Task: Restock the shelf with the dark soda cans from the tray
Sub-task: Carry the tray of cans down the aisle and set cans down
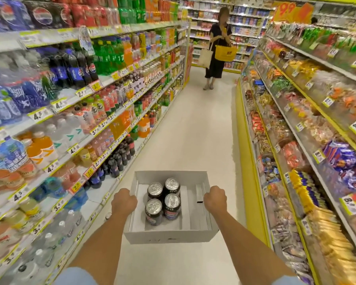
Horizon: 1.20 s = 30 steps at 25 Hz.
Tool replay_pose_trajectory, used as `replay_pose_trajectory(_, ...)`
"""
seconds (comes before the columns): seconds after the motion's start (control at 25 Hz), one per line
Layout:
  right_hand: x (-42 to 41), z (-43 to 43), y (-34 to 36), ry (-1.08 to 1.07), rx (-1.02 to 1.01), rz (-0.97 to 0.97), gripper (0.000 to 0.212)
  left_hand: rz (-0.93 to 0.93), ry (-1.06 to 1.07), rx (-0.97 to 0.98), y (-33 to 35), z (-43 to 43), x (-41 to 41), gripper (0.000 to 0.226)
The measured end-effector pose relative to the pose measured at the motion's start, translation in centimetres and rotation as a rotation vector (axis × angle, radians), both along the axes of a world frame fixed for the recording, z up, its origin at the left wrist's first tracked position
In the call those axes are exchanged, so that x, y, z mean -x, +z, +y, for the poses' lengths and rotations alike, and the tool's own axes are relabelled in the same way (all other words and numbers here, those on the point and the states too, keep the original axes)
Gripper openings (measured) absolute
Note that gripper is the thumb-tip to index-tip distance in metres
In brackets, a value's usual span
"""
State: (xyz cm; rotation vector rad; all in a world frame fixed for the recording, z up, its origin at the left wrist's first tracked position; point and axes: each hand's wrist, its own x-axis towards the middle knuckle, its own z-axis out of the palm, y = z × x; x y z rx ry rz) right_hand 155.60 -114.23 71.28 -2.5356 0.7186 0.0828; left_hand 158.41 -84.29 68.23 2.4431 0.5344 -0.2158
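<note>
I carry a white cardboard tray (169, 236) in front of me in a shop aisle. My left hand (123, 201) grips its left wall and my right hand (214, 199) grips its right wall. Inside stand several dark soda cans (163, 200) with silver tops, upright and packed together in a square near the tray's middle. The drinks shelf (86, 138) runs along my left, filled with bottles of cola, water and orange and pink drinks.
A snack shelf (300, 140) with a yellow base lines the right side. The pale aisle floor (193, 130) stretches ahead. A person (217, 48) in dark clothes with a yellow basket stands at the far end.
</note>
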Motion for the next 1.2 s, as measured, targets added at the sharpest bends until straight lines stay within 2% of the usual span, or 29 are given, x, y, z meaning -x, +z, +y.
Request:
replay_pose_trajectory(0.32, -14.1, -0.7, -0.9, 0.181, 0.014, 0.013, 0.036, 0.028, 0.187, 0.021, -1.1, -1.0, -9.4, 0.029)
replay_pose_trajectory(0.64, -27.4, 3.9, -3.0, 0.395, 0.041, 0.059, 0.038, 0.079, 0.446, 0.116, -4.0, 1.6, -15.7, 0.031)
replay_pose_trajectory(0.96, -34.8, 11.1, -7.6, 0.678, -0.02, 0.145, 0.03, 0.078, 0.737, 0.131, -7.3, 4.5, -14.4, 0.037)
replay_pose_trajectory(1.2, -36.0, 16.9, -12.9, 0.912, 0.011, 0.238, 0.031, 0.162, 1.05, 0.174, -11.2, 4.4, -10.2, 0.03)
